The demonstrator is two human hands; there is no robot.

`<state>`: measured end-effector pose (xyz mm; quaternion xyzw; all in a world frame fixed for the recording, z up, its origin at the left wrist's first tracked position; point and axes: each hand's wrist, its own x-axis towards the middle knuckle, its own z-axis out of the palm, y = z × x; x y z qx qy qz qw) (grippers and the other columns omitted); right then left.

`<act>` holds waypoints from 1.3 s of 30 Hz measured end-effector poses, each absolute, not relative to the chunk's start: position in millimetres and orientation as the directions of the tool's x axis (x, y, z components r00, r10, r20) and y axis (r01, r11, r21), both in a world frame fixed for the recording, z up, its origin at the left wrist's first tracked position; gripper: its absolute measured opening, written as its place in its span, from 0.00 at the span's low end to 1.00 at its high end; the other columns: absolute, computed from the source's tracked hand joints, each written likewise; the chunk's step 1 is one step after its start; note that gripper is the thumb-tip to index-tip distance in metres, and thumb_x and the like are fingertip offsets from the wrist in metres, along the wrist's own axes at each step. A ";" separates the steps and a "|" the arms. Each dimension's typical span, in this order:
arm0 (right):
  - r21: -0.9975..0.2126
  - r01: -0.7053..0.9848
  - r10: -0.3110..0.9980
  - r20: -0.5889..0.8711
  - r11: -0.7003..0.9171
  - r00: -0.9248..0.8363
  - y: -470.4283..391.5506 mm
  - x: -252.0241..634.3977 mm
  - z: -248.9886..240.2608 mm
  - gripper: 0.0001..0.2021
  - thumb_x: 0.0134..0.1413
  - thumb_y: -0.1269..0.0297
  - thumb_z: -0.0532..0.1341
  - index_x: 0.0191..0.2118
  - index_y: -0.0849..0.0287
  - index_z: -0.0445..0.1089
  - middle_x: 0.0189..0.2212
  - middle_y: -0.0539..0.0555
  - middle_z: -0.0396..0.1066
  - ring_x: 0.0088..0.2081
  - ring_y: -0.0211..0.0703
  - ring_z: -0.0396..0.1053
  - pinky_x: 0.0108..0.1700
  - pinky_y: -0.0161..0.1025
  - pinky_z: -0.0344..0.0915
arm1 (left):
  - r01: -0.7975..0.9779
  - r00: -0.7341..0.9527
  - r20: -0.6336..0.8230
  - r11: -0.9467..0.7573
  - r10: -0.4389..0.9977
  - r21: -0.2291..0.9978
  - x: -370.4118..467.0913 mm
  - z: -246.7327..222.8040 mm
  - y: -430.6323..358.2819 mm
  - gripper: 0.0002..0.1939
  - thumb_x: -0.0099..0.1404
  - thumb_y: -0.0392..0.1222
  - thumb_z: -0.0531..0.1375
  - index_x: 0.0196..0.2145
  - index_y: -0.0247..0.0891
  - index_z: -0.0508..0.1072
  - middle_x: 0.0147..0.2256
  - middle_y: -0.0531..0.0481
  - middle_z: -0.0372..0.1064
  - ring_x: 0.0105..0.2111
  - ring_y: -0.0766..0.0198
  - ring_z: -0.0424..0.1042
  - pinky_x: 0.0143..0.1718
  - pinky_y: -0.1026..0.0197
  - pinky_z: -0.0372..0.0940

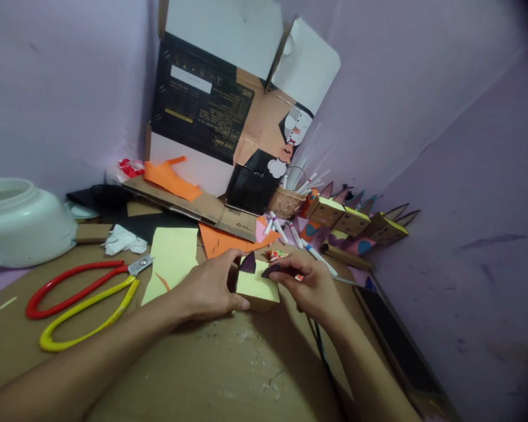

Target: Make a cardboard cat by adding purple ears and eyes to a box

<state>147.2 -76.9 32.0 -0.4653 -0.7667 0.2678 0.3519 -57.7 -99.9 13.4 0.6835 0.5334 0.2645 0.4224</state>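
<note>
We have the small box [259, 288] between our two hands: our left hand [211, 284] is clamped on its left side, our right hand [314, 287] pinches the dark piece [270, 270] near its right edge.

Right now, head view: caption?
Left hand grips yellow-topped cardboard box; right hand holds dark purple piece at its top.

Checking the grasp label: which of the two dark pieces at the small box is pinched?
The dark piece in the right hand's fingers; the other, a dark triangle, sits nearer the left hand.
</note>
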 end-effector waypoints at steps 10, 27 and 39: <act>-0.553 0.670 0.865 0.383 0.495 -0.323 -83.2 142.5 37.6 0.03 0.45 0.71 0.62 0.28 0.61 0.74 0.25 0.55 0.75 0.26 0.44 0.69 0.29 0.38 0.61 | 0.554 0.268 -0.075 -0.090 0.960 0.827 -56.8 16.7 -99.5 0.31 0.42 0.44 0.67 0.45 0.44 0.63 0.40 0.48 0.72 0.40 0.49 0.71 0.34 0.56 0.63; -0.693 0.565 0.894 0.326 0.448 -0.308 -81.3 149.8 45.8 0.09 0.45 0.66 0.63 0.35 0.59 0.74 0.28 0.55 0.75 0.30 0.44 0.70 0.32 0.40 0.65 | 0.489 0.314 -0.082 -0.088 0.946 0.868 -56.3 21.0 -101.4 0.29 0.44 0.42 0.66 0.45 0.42 0.63 0.40 0.47 0.73 0.40 0.50 0.71 0.37 0.54 0.64; -0.732 0.552 0.915 0.276 0.399 -0.295 -81.6 156.8 56.2 0.08 0.41 0.69 0.65 0.32 0.62 0.76 0.29 0.55 0.76 0.28 0.40 0.68 0.31 0.38 0.64 | 0.540 0.308 -0.096 -0.091 0.946 0.837 -55.7 28.1 -101.9 0.31 0.44 0.43 0.65 0.48 0.40 0.62 0.41 0.44 0.73 0.41 0.50 0.71 0.39 0.53 0.63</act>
